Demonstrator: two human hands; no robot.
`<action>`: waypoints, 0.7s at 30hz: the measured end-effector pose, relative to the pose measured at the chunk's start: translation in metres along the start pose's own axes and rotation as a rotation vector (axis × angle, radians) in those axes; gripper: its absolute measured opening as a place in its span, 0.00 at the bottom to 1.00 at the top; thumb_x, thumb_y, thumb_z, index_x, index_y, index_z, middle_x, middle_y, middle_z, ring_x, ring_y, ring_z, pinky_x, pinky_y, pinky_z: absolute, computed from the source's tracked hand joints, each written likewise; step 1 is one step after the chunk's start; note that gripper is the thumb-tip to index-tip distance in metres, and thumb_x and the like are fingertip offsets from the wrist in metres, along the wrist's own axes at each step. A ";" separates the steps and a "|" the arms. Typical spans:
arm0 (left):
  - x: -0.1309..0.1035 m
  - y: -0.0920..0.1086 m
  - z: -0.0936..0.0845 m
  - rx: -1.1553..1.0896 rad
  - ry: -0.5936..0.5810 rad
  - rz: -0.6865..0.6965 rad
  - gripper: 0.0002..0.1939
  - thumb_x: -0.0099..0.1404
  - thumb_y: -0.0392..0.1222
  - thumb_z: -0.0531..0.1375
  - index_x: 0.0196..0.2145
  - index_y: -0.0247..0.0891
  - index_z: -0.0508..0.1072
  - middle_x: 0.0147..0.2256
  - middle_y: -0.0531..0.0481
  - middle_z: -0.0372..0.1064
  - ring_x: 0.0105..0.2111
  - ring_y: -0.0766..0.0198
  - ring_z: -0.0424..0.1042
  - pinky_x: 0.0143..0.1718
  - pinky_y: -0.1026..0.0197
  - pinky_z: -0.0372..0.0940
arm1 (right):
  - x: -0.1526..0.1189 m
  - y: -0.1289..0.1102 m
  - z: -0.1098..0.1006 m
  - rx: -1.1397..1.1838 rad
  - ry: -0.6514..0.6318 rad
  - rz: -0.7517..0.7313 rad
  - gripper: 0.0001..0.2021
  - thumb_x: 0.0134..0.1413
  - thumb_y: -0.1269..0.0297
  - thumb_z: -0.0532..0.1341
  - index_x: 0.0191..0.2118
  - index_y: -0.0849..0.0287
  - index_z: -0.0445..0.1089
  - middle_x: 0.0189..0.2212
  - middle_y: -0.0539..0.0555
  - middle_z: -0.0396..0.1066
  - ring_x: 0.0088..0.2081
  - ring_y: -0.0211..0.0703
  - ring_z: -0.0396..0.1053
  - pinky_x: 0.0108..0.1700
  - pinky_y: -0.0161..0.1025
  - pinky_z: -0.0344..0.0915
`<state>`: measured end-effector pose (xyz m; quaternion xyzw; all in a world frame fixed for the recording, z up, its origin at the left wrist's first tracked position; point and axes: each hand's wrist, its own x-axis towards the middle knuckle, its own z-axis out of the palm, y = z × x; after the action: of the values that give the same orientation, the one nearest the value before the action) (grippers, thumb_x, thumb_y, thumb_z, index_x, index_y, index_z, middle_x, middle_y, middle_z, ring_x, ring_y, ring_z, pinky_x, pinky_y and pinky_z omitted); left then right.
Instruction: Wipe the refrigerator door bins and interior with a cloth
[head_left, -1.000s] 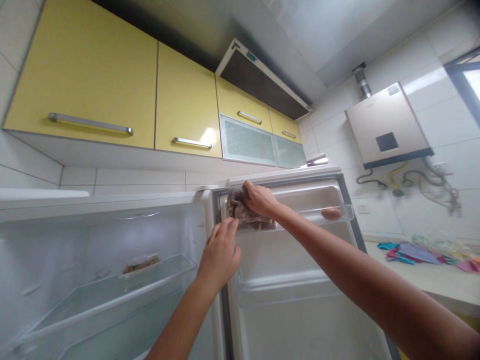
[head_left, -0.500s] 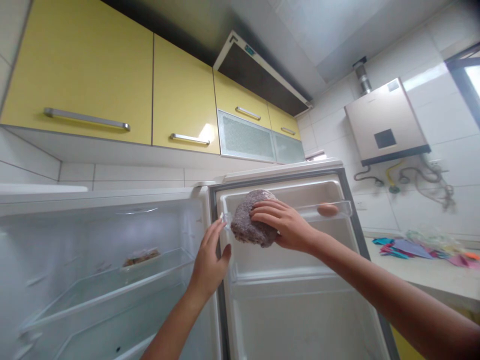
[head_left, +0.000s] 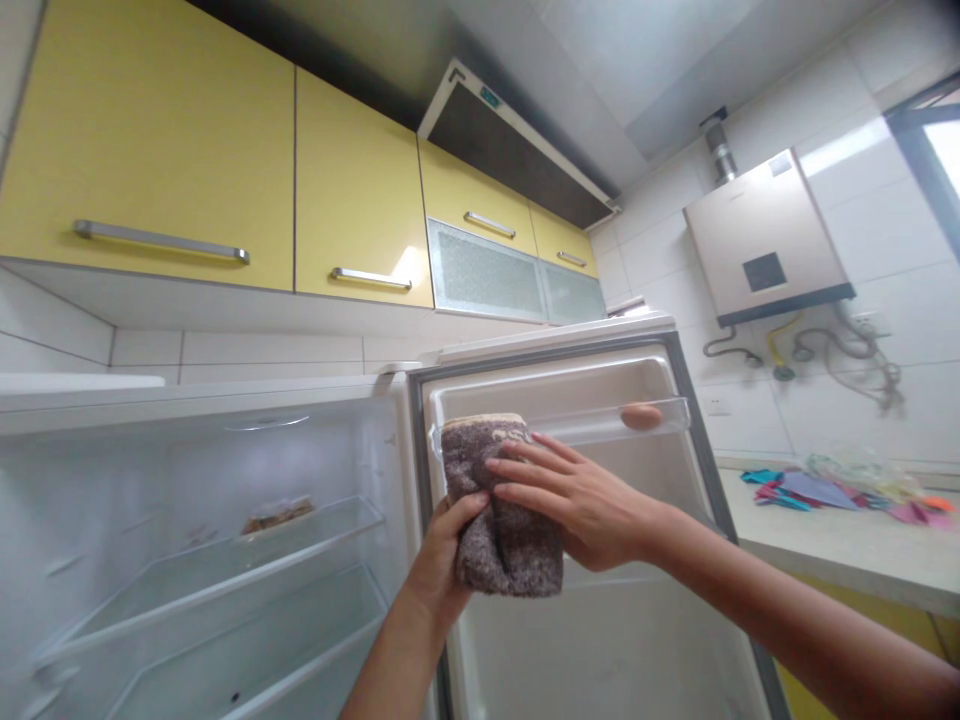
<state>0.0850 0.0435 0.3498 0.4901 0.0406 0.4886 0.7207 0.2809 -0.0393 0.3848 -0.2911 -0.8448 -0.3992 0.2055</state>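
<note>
A folded grey-brown towel (head_left: 510, 560) with a pale edge is between my two hands, in front of the open refrigerator door (head_left: 600, 640). My left hand (head_left: 446, 550) grips its left side, thumb on the front and the other fingers hidden behind. Laid over the towel's front, my right hand (head_left: 577, 495) has its fingers stretched out and slightly apart. Behind the towel runs the clear door shelf (head_left: 585, 428), with a brown egg (head_left: 641, 415) near its right end.
To the left, the refrigerator's glass shelf (head_left: 187, 580) bears a small food pack (head_left: 277, 515). Yellow cabinets (head_left: 360, 180) hang above. On the right, coloured cloths or bags (head_left: 817, 490) lie on the counter (head_left: 840, 550), below a water heater (head_left: 769, 230).
The towel has come down from the door shelf and now looks flatter. My left hand has moved from the shelf's left end to grip it. My right hand has lowered with it.
</note>
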 end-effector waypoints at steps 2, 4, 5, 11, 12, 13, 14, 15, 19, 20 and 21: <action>-0.009 0.005 0.002 0.065 0.197 0.116 0.22 0.51 0.40 0.69 0.45 0.37 0.75 0.37 0.47 0.80 0.42 0.52 0.79 0.48 0.49 0.75 | -0.021 0.015 -0.011 -0.144 0.083 0.167 0.41 0.50 0.76 0.55 0.71 0.53 0.50 0.73 0.56 0.49 0.75 0.50 0.41 0.75 0.63 0.45; -0.015 0.015 0.000 0.186 0.443 0.361 0.22 0.51 0.44 0.69 0.45 0.39 0.75 0.37 0.50 0.79 0.41 0.54 0.79 0.48 0.49 0.75 | -0.046 0.037 -0.021 -0.262 0.243 0.353 0.36 0.57 0.74 0.55 0.70 0.52 0.51 0.72 0.57 0.53 0.74 0.52 0.45 0.73 0.66 0.49; -0.016 0.021 -0.002 0.288 0.557 0.521 0.22 0.52 0.46 0.69 0.45 0.40 0.75 0.39 0.50 0.79 0.43 0.54 0.78 0.51 0.49 0.73 | -0.058 0.048 -0.025 -0.294 0.320 0.429 0.33 0.59 0.71 0.56 0.70 0.51 0.53 0.71 0.58 0.56 0.74 0.53 0.47 0.72 0.67 0.50; 0.012 0.030 -0.026 1.110 0.670 0.989 0.29 0.59 0.48 0.66 0.57 0.40 0.67 0.53 0.39 0.74 0.58 0.45 0.71 0.62 0.43 0.64 | -0.107 0.082 -0.031 -0.193 0.558 0.574 0.16 0.64 0.61 0.56 0.54 0.52 0.71 0.57 0.59 0.74 0.63 0.56 0.68 0.62 0.62 0.67; 0.019 0.025 -0.028 1.231 0.590 0.990 0.28 0.61 0.46 0.64 0.58 0.40 0.66 0.54 0.38 0.74 0.59 0.43 0.70 0.61 0.41 0.65 | -0.109 0.081 -0.031 -0.175 0.596 0.592 0.14 0.64 0.61 0.56 0.52 0.52 0.73 0.52 0.59 0.77 0.58 0.55 0.72 0.58 0.58 0.71; 0.024 0.020 -0.028 1.365 0.498 1.012 0.28 0.61 0.42 0.63 0.59 0.40 0.66 0.56 0.38 0.72 0.61 0.42 0.68 0.62 0.39 0.64 | -0.111 0.079 -0.031 -0.162 0.636 0.621 0.14 0.64 0.60 0.55 0.51 0.52 0.73 0.49 0.58 0.79 0.53 0.54 0.76 0.54 0.55 0.73; 0.028 0.015 -0.026 1.508 0.395 1.052 0.30 0.61 0.38 0.61 0.61 0.41 0.64 0.60 0.38 0.69 0.65 0.40 0.63 0.64 0.36 0.61 | -0.112 0.077 -0.032 -0.146 0.676 0.654 0.14 0.65 0.60 0.55 0.51 0.52 0.73 0.46 0.58 0.80 0.49 0.53 0.78 0.51 0.53 0.74; 0.031 0.009 -0.022 1.644 0.292 1.105 0.33 0.60 0.35 0.60 0.63 0.43 0.62 0.64 0.40 0.65 0.68 0.39 0.57 0.67 0.33 0.56 | -0.112 0.074 -0.032 -0.126 0.715 0.684 0.14 0.65 0.60 0.55 0.53 0.52 0.71 0.45 0.57 0.80 0.47 0.51 0.79 0.49 0.51 0.74; 0.036 -0.013 0.008 1.946 0.089 1.205 0.42 0.59 0.32 0.60 0.69 0.48 0.54 0.72 0.46 0.51 0.72 0.35 0.45 0.70 0.27 0.46 | -0.109 0.069 -0.034 0.032 0.835 0.736 0.16 0.66 0.57 0.54 0.57 0.51 0.66 0.47 0.56 0.80 0.48 0.50 0.78 0.51 0.50 0.71; 0.037 -0.018 0.017 1.964 0.056 1.213 0.42 0.60 0.32 0.60 0.70 0.48 0.54 0.72 0.46 0.50 0.72 0.35 0.46 0.69 0.27 0.48 | -0.108 0.068 -0.034 0.073 0.858 0.754 0.16 0.66 0.55 0.54 0.56 0.50 0.66 0.46 0.56 0.81 0.47 0.50 0.78 0.51 0.50 0.71; 0.039 -0.024 0.027 1.971 0.013 1.224 0.40 0.62 0.33 0.59 0.70 0.49 0.53 0.72 0.47 0.50 0.72 0.35 0.46 0.68 0.26 0.49 | -0.108 0.069 -0.035 0.116 0.885 0.773 0.16 0.67 0.54 0.53 0.56 0.50 0.66 0.46 0.56 0.81 0.46 0.50 0.79 0.51 0.51 0.71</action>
<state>0.1358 0.0534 0.3618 0.7742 0.1635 0.5145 -0.3303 0.4105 -0.0670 0.3814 -0.3719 -0.5317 -0.3320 0.6847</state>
